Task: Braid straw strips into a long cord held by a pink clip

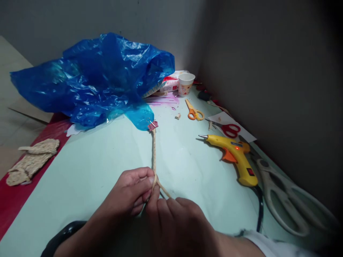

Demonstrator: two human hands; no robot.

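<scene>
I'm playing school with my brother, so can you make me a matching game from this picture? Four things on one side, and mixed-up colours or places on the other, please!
Things:
1. braided strand
2. glue gun
3. plastic bag
4. cup

Clues:
A. blue and crumpled
B. standing upright
C. held in the left hand and right hand
D. yellow, lying on its side

Right pairs: 1-C, 2-D, 3-A, 4-B

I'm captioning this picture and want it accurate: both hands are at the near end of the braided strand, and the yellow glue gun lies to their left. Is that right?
Not quite: the head view shows the yellow glue gun to their right. The left hand and right hand are indeed at the braided strand's near end.
</scene>
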